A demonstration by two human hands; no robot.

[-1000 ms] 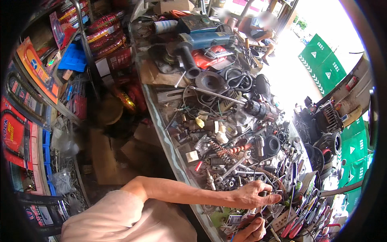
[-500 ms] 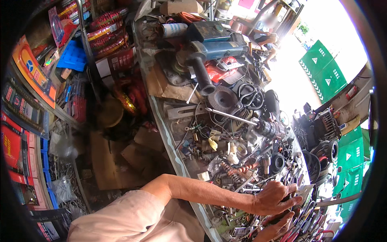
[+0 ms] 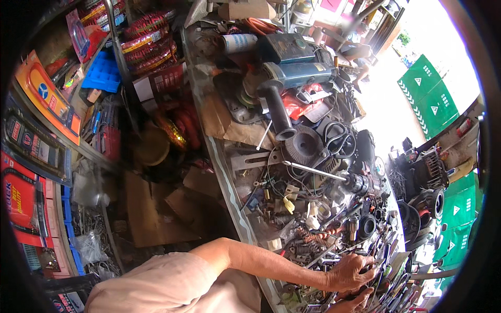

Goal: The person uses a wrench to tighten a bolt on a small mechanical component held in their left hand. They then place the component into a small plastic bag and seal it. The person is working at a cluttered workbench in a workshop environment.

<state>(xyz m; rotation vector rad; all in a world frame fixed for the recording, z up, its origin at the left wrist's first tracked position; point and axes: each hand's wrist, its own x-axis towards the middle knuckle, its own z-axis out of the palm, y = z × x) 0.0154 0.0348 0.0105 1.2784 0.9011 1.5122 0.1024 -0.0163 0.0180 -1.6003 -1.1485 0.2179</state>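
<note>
My left hand (image 3: pixel 348 273) is over the cluttered workbench at the lower right, its fingers curled together. Something small and dark shows at the fingertips, too hidden to name. Just below it, at the picture's lower edge, is my right hand (image 3: pixel 356 302), only partly in view. Its fingers are bent close to the left hand, around something dark that I cannot make out. Beside both hands lies a dense row of hand tools (image 3: pixel 389 284) with slim handles. Behind the left hand are copper-coloured coil springs (image 3: pixel 313 236) and a black rubber ring (image 3: pixel 367 224).
A drill (image 3: pixel 362 183) with a long bit, a ridged round disc (image 3: pixel 301 145) and a blue angle grinder (image 3: pixel 300 74) lie farther back on the bench. Shelves of packaged goods (image 3: pixel 31 193) line the left. A cardboard sheet (image 3: pixel 148 219) lies below the bench. Green panels (image 3: pixel 430 99) stand outside.
The view has shifted, so the bench sits a little lower and farther right. My hands have lowered slightly and drawn closer together, with the left fingers still bent.
</note>
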